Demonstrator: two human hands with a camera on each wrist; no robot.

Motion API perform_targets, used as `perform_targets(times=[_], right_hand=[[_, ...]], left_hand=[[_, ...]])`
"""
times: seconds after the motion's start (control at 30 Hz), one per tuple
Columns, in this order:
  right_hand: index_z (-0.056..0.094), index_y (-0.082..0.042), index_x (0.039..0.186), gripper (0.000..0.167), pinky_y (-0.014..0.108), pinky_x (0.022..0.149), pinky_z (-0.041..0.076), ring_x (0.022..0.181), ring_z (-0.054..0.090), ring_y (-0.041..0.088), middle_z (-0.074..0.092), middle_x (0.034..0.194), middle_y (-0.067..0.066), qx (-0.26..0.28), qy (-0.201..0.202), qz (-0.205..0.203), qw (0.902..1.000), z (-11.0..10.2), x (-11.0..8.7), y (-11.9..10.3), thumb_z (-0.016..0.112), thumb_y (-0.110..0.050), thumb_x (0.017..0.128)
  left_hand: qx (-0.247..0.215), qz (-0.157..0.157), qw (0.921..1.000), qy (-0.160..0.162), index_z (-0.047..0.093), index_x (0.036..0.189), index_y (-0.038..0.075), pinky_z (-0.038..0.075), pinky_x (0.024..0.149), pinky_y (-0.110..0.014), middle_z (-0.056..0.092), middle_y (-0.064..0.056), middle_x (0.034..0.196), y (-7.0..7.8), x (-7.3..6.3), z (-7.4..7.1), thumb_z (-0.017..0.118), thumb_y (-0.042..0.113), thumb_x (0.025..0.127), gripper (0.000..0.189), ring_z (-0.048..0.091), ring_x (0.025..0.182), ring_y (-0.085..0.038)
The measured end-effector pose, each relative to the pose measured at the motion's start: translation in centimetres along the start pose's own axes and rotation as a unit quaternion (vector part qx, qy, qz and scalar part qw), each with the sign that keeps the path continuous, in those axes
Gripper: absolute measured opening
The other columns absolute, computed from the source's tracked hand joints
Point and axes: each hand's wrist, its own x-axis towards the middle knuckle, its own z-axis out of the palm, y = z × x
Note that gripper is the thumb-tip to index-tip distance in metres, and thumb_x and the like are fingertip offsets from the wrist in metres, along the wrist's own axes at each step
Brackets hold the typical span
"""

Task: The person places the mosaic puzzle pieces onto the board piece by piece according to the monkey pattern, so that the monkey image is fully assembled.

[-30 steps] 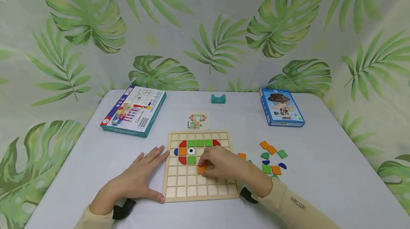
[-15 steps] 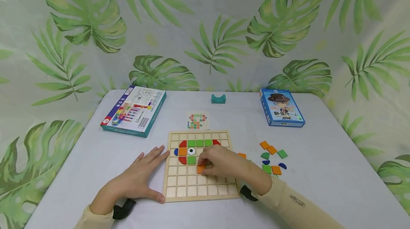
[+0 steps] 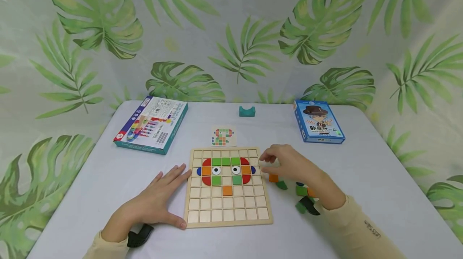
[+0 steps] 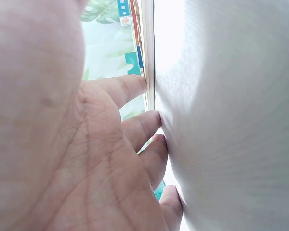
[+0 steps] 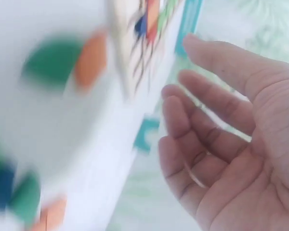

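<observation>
A wooden grid board (image 3: 229, 224) carries red, green, orange and blue tiles arranged like a face, with two eye discs (image 3: 216, 170). Below the eyes lies one orange square tile (image 3: 227, 190) in its own cell. My left hand (image 3: 159, 198) is spread along the board's left side, fingertips and thumb right at its edge; the left wrist view shows straight fingers (image 4: 135, 91) against it. Just off the board's right edge, my right hand (image 3: 289, 164) hovers with loosely bent fingers and nothing in them. Near it lie a loose orange tile (image 5: 91, 62) and a green piece (image 5: 53, 62).
Behind the board lies a small pattern card (image 3: 223, 136). More loose tiles (image 3: 301, 190) lie right, partly hidden by my right arm. Farther back are a game box (image 3: 152, 126) at left, a teal notched block (image 3: 247, 112) and a blue box (image 3: 319, 122) at right.
My right hand has let go of the orange square tile and moved right, off the board. The right part of the face is now uncovered. My left hand stays put.
</observation>
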Motion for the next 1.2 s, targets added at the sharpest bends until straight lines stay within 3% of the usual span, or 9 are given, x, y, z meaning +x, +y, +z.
perform_targets(times=[0.1, 0.3, 0.57, 0.93, 1.2], right_hand=[[0.076, -0.006, 0.123, 0.033, 0.04, 0.09, 0.063, 0.1, 0.067, 0.02, 0.075, 0.109, 0.005, -0.01, 0.009, 0.048, 0.9988, -1.3, -0.7, 2.1, 0.081, -0.025, 0.097], [0.073, -0.004, 0.128, 0.038, 0.046, 0.088, 0.061, 0.098, 0.066, 0.025, 0.074, 0.107, 0.009, -0.014, 0.032, 0.096, 0.9947, -3.0, -2.0, 5.8, 0.08, -0.027, 0.098], [0.07, -0.002, 0.13, 0.049, 0.042, 0.083, 0.064, 0.098, 0.065, 0.028, 0.073, 0.111, 0.015, -0.001, -0.003, 0.167, 0.9859, -3.2, -2.7, 8.1, 0.082, -0.035, 0.095], [0.072, -0.003, 0.121, 0.044, 0.044, 0.087, 0.063, 0.095, 0.064, 0.024, 0.073, 0.105, 0.012, 0.007, -0.01, 0.161, 0.9869, -2.7, -2.9, 9.2, 0.084, -0.035, 0.094], [0.074, -0.002, 0.117, 0.036, 0.034, 0.078, 0.057, 0.086, 0.06, 0.021, 0.071, 0.094, 0.007, 0.005, -0.01, 0.157, 0.9875, -2.5, -2.8, 9.4, 0.083, -0.03, 0.095]], left_hand=[[0.0, -0.001, 1.0, -0.001, 0.031, 0.171, 0.017, 0.013, 0.131, -0.075, 0.022, -0.015, 0.18, 0.1, 0.0, -0.2, 0.092, 0.076, 0.061, 0.139, 0.019, 0.166, -0.044], [-0.002, 0.001, 1.0, 0.0, 0.031, 0.17, 0.017, 0.013, 0.13, -0.076, 0.023, -0.015, 0.18, 0.1, -0.1, -0.2, 0.092, 0.076, 0.061, 0.138, 0.02, 0.166, -0.045], [-0.009, -0.01, 0.9999, -0.004, 0.031, 0.171, 0.018, 0.01, 0.131, -0.075, 0.022, -0.013, 0.18, -0.2, -0.3, 0.2, 0.092, 0.076, 0.06, 0.139, 0.017, 0.167, -0.043], [-0.005, -0.003, 1.0, 0.0, 0.031, 0.171, 0.018, 0.011, 0.131, -0.074, 0.021, -0.013, 0.181, -0.4, -0.2, 0.2, 0.092, 0.076, 0.06, 0.139, 0.017, 0.167, -0.043], [-0.008, -0.008, 0.9999, -0.005, 0.03, 0.171, 0.018, 0.011, 0.131, -0.075, 0.021, -0.013, 0.181, -0.2, -0.1, 0.1, 0.092, 0.076, 0.061, 0.139, 0.017, 0.167, -0.043]])
